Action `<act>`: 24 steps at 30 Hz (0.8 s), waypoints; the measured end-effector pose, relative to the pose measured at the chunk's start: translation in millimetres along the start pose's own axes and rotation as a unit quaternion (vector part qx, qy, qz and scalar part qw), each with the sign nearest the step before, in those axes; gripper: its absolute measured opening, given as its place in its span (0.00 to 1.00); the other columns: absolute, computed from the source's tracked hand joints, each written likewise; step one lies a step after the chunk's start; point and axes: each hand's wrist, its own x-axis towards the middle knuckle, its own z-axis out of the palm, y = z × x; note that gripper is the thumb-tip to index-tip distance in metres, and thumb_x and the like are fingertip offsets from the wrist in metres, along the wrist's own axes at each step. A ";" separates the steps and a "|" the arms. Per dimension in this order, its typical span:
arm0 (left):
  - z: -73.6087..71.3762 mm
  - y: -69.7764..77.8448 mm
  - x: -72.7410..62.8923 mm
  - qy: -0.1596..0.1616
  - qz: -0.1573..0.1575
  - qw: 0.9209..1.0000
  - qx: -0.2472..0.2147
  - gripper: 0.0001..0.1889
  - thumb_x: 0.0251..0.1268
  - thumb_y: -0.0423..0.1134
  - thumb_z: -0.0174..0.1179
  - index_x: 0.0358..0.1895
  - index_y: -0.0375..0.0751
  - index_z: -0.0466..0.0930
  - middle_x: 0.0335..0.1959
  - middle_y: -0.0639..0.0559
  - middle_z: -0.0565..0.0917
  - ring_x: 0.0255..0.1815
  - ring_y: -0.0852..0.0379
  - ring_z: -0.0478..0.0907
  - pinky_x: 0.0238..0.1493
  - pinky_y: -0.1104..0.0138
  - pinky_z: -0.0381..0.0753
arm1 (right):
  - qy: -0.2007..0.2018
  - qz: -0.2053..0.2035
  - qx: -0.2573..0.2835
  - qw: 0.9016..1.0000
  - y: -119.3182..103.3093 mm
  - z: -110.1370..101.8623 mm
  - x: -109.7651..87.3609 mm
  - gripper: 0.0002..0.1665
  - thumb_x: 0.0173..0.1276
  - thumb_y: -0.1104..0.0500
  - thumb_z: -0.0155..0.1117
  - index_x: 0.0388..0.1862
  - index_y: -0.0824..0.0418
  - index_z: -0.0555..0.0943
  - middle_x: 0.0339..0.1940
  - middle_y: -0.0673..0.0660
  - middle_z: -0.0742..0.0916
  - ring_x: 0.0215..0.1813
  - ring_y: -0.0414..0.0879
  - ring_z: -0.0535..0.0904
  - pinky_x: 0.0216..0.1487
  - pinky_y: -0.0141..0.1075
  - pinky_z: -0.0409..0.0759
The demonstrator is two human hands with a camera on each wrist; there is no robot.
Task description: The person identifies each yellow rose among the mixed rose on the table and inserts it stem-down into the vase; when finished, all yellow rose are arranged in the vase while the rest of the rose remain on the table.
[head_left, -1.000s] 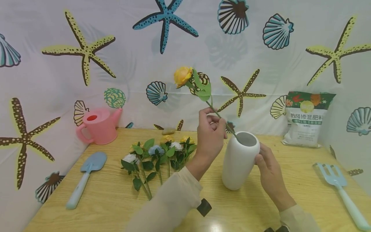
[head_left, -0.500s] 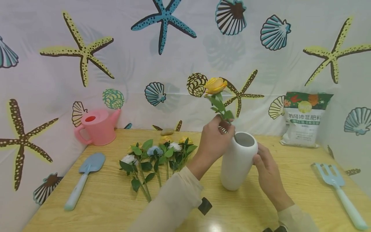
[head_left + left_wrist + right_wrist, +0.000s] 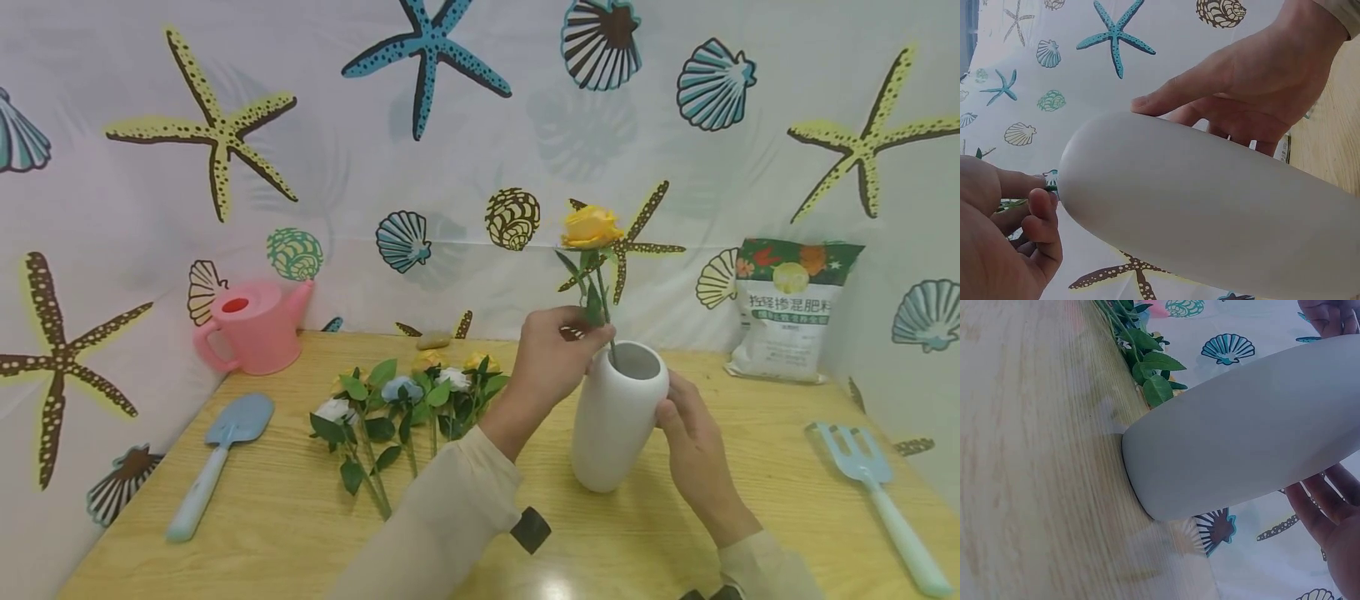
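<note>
Between thumb and fingers my left hand [image 3: 551, 354] pinches the green stem of a yellow artificial rose [image 3: 591, 227]. The stem's lower end goes into the mouth of a tall white vase [image 3: 618, 425]; what is inside is hidden. The rose stands nearly upright above the rim. My right hand [image 3: 697, 446] holds the vase's right side, its thumb towards me and fingers round the far side. In the left wrist view, the left hand [image 3: 997, 231] is close to the rim. Fingers of the right hand [image 3: 1335, 519] touch the vase wall in the right wrist view.
Several artificial flowers [image 3: 401, 390] lie left of the vase. A pink watering can [image 3: 262, 333] and a blue hand trowel [image 3: 225, 450] are farther left. On the right are a fertilizer bag [image 3: 787, 325] and a blue hand fork [image 3: 877, 492]. A stone [image 3: 433, 340] lies by the back edge.
The yellow rose has swung from leaning left to nearly upright and come lower and to the right. My left hand has moved slightly right and down with it. The right hand stays on the vase.
</note>
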 end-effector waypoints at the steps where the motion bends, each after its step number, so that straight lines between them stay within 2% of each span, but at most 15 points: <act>1: 1.0 -1.1 0.3 -0.002 -0.002 1.000 -0.002 0.09 0.67 0.37 0.67 0.44 0.35 0.88 0.38 0.45 0.86 0.29 0.60 0.79 0.29 0.70 0.83 | 0.000 0.000 0.001 1.000 0.1 -0.3 -0.2 0.23 0.84 0.62 0.41 0.73 0.61 0.69 0.60 0.33 0.78 0.56 0.30 0.76 0.50 0.22 0.77; 6: 1.2 -7.3 1.1 -0.001 -0.016 1.000 0.002 0.09 0.65 0.38 0.68 0.45 0.38 0.87 0.40 0.48 0.86 0.33 0.59 0.78 0.28 0.69 0.84 | -0.003 0.005 0.007 1.000 -0.3 -0.7 -0.2 0.23 0.84 0.61 0.41 0.73 0.61 0.69 0.61 0.33 0.78 0.58 0.31 0.76 0.51 0.23 0.77; 13: -1.1 -6.9 1.1 -0.005 -0.021 1.000 0.004 0.08 0.66 0.39 0.68 0.44 0.40 0.86 0.42 0.49 0.85 0.35 0.58 0.78 0.28 0.68 0.86 | -0.006 0.014 -0.011 1.000 -1.2 0.0 0.1 0.24 0.84 0.61 0.40 0.74 0.59 0.68 0.62 0.32 0.76 0.58 0.30 0.75 0.51 0.21 0.76; 20: 1.2 -7.9 1.0 0.002 0.014 0.997 0.071 0.04 0.65 0.39 0.69 0.38 0.43 0.88 0.38 0.53 0.87 0.44 0.58 0.80 0.42 0.70 0.79 | -0.002 0.012 -0.010 1.000 -0.3 0.8 -0.3 0.23 0.84 0.61 0.41 0.74 0.61 0.68 0.61 0.31 0.76 0.57 0.29 0.75 0.51 0.21 0.76; 24: -1.8 -7.2 0.1 -0.005 0.014 0.997 0.079 0.04 0.65 0.39 0.69 0.38 0.43 0.88 0.39 0.53 0.87 0.46 0.59 0.80 0.47 0.67 0.80 | -0.002 0.019 -0.010 1.000 -0.4 0.5 -0.1 0.23 0.84 0.61 0.41 0.74 0.61 0.68 0.61 0.31 0.76 0.57 0.28 0.75 0.51 0.21 0.76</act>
